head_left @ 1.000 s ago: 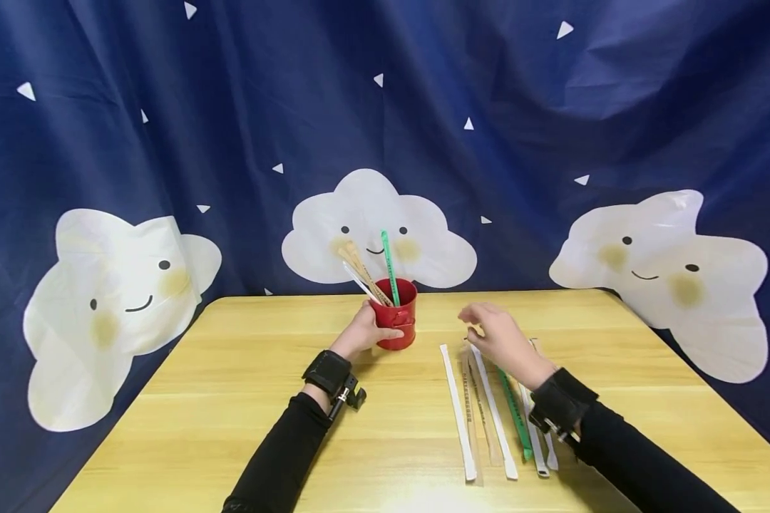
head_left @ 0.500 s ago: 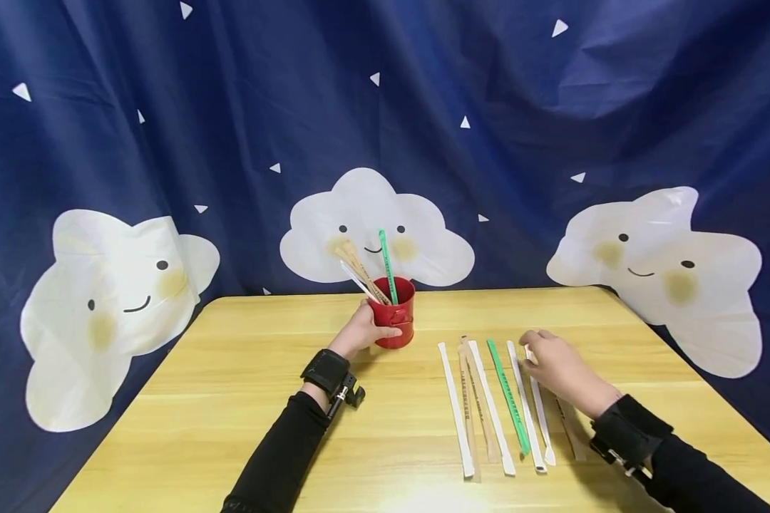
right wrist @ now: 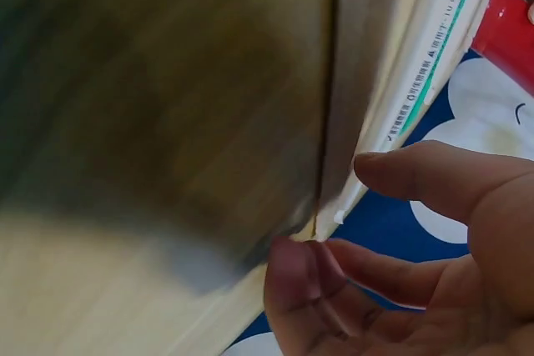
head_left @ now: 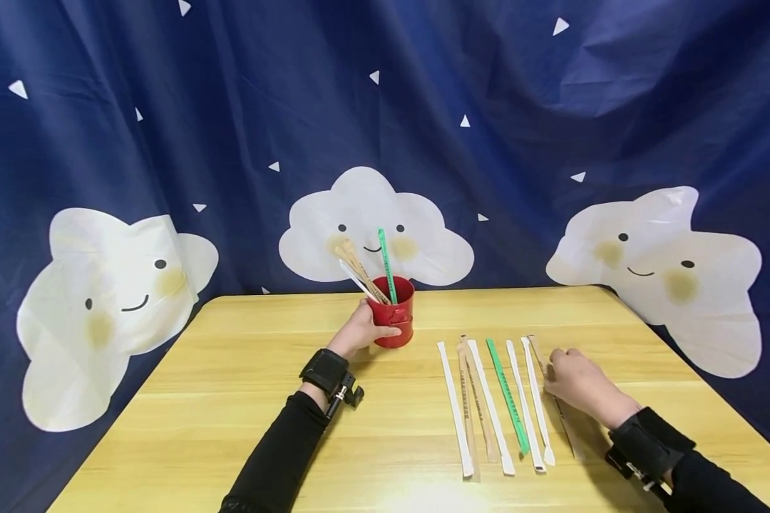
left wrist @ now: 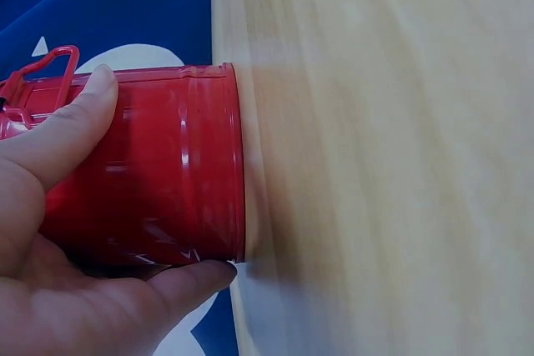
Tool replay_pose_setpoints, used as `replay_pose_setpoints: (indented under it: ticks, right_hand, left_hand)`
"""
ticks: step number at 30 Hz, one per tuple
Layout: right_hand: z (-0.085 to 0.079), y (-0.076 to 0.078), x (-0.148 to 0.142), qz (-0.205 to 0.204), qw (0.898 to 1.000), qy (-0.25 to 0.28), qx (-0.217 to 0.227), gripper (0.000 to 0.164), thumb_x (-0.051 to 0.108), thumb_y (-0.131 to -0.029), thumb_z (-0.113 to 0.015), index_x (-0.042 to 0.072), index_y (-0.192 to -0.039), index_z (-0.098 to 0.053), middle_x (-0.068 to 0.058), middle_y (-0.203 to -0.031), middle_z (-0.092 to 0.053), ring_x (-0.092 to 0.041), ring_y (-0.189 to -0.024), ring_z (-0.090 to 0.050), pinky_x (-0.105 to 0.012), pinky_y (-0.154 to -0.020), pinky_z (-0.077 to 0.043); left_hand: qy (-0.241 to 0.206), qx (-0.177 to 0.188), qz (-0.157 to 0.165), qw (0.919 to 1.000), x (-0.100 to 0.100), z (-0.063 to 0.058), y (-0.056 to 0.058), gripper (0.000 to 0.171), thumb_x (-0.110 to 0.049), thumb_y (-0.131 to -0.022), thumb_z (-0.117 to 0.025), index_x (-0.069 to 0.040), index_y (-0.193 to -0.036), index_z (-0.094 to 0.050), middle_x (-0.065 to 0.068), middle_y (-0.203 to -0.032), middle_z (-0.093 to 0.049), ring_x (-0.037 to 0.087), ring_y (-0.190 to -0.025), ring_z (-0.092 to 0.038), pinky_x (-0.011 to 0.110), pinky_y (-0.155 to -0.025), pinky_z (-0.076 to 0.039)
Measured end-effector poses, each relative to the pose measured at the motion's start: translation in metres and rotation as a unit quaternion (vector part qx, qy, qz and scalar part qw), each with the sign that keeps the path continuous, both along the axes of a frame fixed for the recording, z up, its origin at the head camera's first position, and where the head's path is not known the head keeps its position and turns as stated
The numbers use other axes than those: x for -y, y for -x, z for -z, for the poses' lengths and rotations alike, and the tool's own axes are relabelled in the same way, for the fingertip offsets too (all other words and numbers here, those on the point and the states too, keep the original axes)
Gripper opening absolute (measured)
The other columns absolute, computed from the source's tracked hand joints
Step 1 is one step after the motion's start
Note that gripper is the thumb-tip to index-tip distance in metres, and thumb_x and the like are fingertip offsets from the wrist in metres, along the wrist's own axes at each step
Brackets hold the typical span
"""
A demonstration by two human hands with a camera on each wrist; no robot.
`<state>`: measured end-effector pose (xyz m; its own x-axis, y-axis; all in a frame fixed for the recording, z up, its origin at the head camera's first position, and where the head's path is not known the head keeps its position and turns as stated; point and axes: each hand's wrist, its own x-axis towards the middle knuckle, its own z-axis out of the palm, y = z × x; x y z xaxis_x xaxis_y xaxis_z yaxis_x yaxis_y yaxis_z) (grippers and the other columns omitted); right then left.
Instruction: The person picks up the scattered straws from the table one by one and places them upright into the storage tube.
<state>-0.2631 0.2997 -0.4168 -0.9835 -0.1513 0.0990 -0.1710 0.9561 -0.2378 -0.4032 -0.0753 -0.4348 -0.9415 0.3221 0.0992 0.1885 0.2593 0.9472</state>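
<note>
My left hand [head_left: 359, 332] grips a red metal bucket [head_left: 403, 331] low on its side, thumb and fingers on opposite faces. The bucket stands upright near the table's far edge. Two tan wrapped straws, a white one and a green wrapped straw [head_left: 387, 260] stick up from it. My right hand [head_left: 580, 383] is at the rightmost straw of a row, a brown-wrapped straw [right wrist: 355, 64]. In the right wrist view its thumb and fingertips are apart, on either side of that straw's far end.
Left of the brown straw, several wrapped straws lie side by side on the wooden table [head_left: 231, 413]: white straws [head_left: 452, 413], a green straw [head_left: 508, 399] and tan straws [head_left: 466, 410]. A blue curtain [head_left: 520, 107] with cloud shapes hangs behind the table.
My right hand has moved right across the row of straws and come down beside the rightmost brown one. The left hand and bucket have stayed put.
</note>
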Motion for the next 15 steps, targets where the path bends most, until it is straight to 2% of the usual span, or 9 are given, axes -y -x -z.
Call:
replay_pose_setpoints:
  ticks: [4, 7, 15]
  right_hand:
    - [0.004, 0.001, -0.003, -0.009, 1.0, 0.001, 0.005, 0.02, 0.001, -0.076, -0.07, -0.007, -0.089, -0.057, -0.013, -0.078, -0.055, -0.026, -0.074, -0.053, -0.045, -0.066, -0.052]
    - [0.004, 0.002, -0.006, -0.013, 1.0, 0.004, 0.014, 0.018, -0.001, -0.075, -0.071, -0.001, -0.084, -0.055, -0.007, -0.074, -0.052, -0.023, -0.07, -0.049, -0.039, -0.062, -0.047]
    - [0.001, 0.004, -0.014, 0.0, 0.999, 0.019, 0.034, 0.022, 0.001, -0.074, -0.074, -0.001, -0.085, -0.055, -0.006, -0.075, -0.056, -0.023, -0.069, -0.05, -0.038, -0.06, -0.046]
  left_hand:
    - [-0.007, -0.004, 0.005, 1.0, 0.0, 0.001, -0.001, 0.085, 0.001, -0.083, -0.081, -0.001, -0.152, -0.031, 0.017, -0.144, -0.05, 0.033, -0.132, -0.048, 0.05, -0.116, -0.037]
    - [-0.009, -0.001, 0.003, 1.0, 0.0, 0.002, 0.0, 0.085, 0.001, -0.082, -0.082, -0.003, -0.152, -0.032, 0.016, -0.144, -0.051, 0.032, -0.132, -0.049, 0.049, -0.116, -0.037]
    - [-0.015, 0.0, 0.001, 0.9999, 0.001, 0.003, 0.002, 0.085, -0.002, -0.082, -0.083, -0.001, -0.151, -0.032, 0.017, -0.143, -0.051, 0.033, -0.132, -0.049, 0.05, -0.116, -0.036]
